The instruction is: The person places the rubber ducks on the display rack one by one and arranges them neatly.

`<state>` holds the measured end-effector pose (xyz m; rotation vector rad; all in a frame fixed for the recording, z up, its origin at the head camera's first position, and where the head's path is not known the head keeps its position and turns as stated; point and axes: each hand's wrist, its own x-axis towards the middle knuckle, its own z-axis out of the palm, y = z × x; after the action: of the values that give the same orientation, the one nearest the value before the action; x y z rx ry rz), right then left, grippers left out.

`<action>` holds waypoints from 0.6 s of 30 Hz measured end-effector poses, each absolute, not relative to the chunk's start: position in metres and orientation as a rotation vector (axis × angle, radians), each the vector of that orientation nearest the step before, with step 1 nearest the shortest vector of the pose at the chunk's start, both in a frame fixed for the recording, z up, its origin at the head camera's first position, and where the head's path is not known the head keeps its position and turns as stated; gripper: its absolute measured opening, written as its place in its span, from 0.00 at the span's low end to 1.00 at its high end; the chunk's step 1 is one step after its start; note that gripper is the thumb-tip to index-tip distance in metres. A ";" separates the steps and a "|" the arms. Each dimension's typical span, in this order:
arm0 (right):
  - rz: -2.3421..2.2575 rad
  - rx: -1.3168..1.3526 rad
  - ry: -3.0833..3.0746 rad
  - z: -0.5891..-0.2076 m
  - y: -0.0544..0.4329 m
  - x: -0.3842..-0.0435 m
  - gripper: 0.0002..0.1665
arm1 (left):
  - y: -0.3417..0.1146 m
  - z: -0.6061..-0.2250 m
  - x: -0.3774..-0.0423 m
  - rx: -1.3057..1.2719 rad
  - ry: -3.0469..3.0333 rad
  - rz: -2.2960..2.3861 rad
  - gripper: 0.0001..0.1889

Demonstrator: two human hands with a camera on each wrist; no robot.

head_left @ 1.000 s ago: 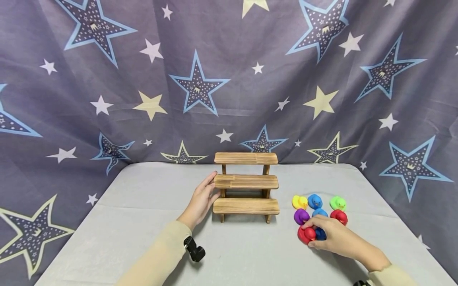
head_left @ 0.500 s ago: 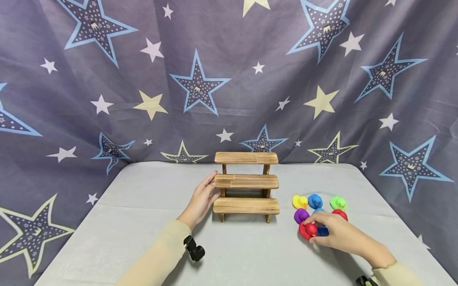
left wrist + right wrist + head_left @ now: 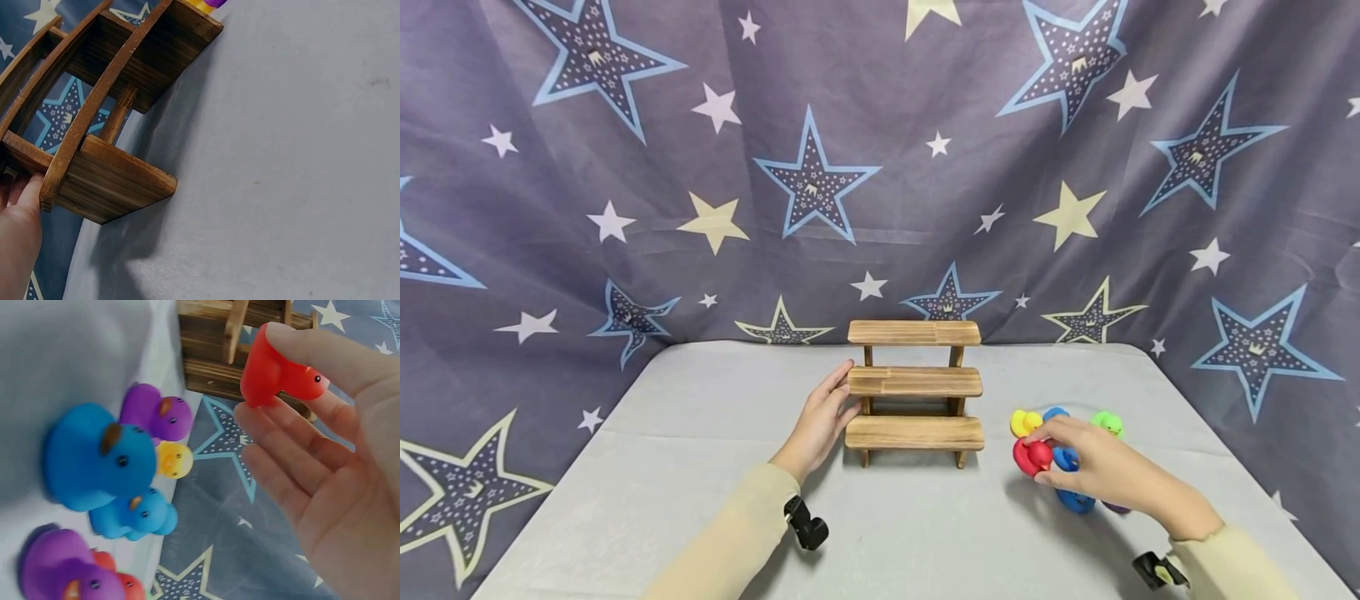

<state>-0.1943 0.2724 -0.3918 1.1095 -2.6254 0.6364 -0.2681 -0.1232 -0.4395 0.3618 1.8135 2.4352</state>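
The right hand (image 3: 1101,467) pinches one red duck (image 3: 1032,457) between thumb and half-spread fingers (image 3: 294,447), right of the one wooden stand (image 3: 913,382). The left hand (image 3: 817,427) touches this stand's left side with nearly straight fingers. Also right of the stand, the tabletop (image 3: 925,525) carries three blue ducks (image 3: 94,456), two purple ducks (image 3: 59,565), one yellow duck (image 3: 1025,422), one green duck (image 3: 1108,423), another red duck (image 3: 130,589).

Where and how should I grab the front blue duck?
Probably take the front blue duck by its round body, below the head, from above, on the side facing the shelf. It sits upright with bare table there, while a purple duck flanks its other side and another blue duck stands behind.
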 end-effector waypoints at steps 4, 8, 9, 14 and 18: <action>0.644 1.158 -2.536 -0.387 0.264 -0.199 0.23 | -0.123 -0.441 -0.268 0.358 1.815 2.429 0.28; 0.683 1.181 -2.497 -0.380 0.255 -0.203 0.25 | -0.123 -0.441 -0.268 0.347 1.817 2.431 0.28; 0.695 1.183 -2.496 -0.377 0.252 -0.204 0.25 | -0.123 -0.441 -0.268 0.345 1.814 2.434 0.28; 0.736 1.185 -2.492 -0.368 0.237 -0.211 0.25 | -0.123 -0.440 -0.267 0.340 1.810 2.445 0.28; 0.758 1.171 -2.514 -0.363 0.226 -0.218 0.23 | -0.122 -0.438 -0.267 0.333 1.814 2.449 0.28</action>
<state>-0.2185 0.2256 -0.3632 1.1706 -2.5142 0.7585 -0.2670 -0.1218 -0.4383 0.3334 1.8143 2.4493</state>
